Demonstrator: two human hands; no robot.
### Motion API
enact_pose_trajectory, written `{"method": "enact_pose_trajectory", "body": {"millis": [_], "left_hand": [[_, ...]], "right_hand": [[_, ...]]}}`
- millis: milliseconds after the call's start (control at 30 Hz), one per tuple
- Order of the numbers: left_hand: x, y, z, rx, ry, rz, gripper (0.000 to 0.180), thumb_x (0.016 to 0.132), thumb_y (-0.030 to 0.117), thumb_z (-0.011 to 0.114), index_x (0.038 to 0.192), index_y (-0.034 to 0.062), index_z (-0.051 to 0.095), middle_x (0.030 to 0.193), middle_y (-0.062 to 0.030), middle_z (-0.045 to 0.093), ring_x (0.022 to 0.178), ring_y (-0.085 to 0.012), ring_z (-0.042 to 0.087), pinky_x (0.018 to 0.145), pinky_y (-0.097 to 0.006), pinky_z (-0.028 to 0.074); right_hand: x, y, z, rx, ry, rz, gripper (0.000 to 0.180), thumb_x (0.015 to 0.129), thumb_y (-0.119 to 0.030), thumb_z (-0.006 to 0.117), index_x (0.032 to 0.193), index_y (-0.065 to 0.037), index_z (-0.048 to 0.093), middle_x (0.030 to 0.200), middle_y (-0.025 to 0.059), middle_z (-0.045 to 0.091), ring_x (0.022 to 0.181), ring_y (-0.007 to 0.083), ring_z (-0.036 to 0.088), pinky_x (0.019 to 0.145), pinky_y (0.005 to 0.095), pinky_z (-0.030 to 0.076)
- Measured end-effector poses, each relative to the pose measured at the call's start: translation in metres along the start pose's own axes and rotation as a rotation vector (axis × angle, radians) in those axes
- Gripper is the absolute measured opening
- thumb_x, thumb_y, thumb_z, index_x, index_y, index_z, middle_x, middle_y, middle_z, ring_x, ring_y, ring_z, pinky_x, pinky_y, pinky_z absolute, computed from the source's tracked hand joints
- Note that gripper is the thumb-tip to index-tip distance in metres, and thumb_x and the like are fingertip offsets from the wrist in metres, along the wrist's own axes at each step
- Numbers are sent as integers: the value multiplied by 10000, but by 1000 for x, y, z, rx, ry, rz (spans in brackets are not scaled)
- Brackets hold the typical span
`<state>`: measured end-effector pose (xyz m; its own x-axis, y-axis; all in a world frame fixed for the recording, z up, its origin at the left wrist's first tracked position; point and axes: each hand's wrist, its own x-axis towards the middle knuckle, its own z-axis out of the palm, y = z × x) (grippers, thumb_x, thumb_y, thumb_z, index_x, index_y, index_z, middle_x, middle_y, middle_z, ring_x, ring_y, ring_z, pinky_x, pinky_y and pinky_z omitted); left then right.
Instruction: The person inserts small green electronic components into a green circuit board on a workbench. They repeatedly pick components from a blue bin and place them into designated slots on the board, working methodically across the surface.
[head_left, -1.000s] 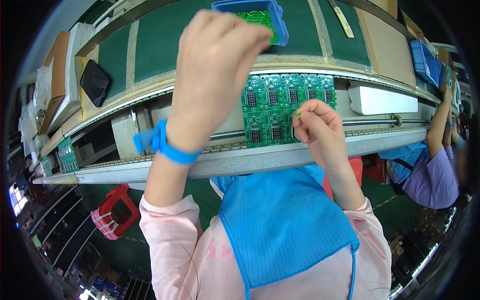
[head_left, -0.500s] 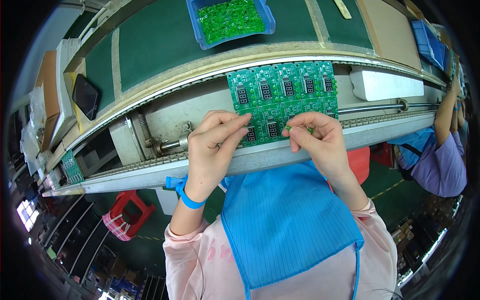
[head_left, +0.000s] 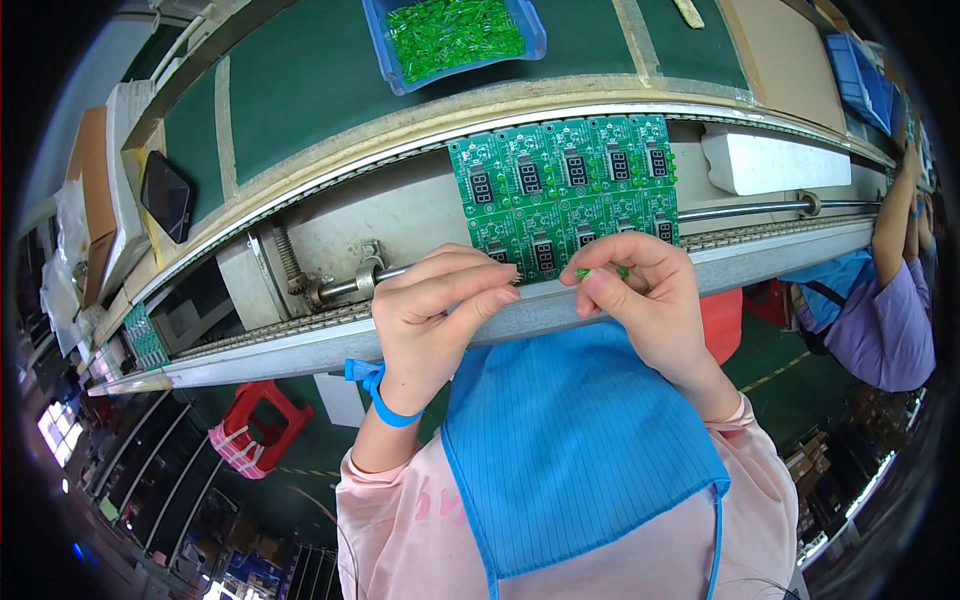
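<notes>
Blue bin (head_left: 537, 38) with many small green leaded components (head_left: 455, 38)

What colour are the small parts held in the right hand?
Green; the small parts in the right hand show best in the head view.

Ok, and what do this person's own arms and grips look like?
Pale pink sleeves end partway down the forearms. The left grip and right grip are ungloved. A bright blue wristband shows on the left side only.
</notes>
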<state>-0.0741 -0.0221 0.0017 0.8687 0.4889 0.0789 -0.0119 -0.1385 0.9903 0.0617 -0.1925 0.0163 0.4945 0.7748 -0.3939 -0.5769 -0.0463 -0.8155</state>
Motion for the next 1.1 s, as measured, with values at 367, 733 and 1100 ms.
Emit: {"method": "enact_pose_trajectory", "body": {"millis": [367,733,1100], "left_hand": [[-1,0,2,73,30,43,187,769,-82,728,938,-7,751,910,-115,721,843,-237,665,738,-318,528],[-5,-4,-1,46,42,48,212,760,-166,665,920,-42,728,939,-128,679,872,-210,636,695,-274,518],[-9,-4,2,-50,102,-37,201,753,-133,697,908,-12,743,940,-114,701,876,-224,655,748,-304,525]], "right_hand": [[-1,1,2,-44,16,-26,120,951,-36,622,1065,1,623,887,9,596,724,46,531,623,194,444],[0,4,-6,-116,39,-145,148,922,65,601,1064,35,630,991,29,592,829,54,523,700,199,415],[1,5,-8,-163,-3,-264,150,874,125,611,997,66,672,1048,111,629,861,96,611,701,214,481]]}}
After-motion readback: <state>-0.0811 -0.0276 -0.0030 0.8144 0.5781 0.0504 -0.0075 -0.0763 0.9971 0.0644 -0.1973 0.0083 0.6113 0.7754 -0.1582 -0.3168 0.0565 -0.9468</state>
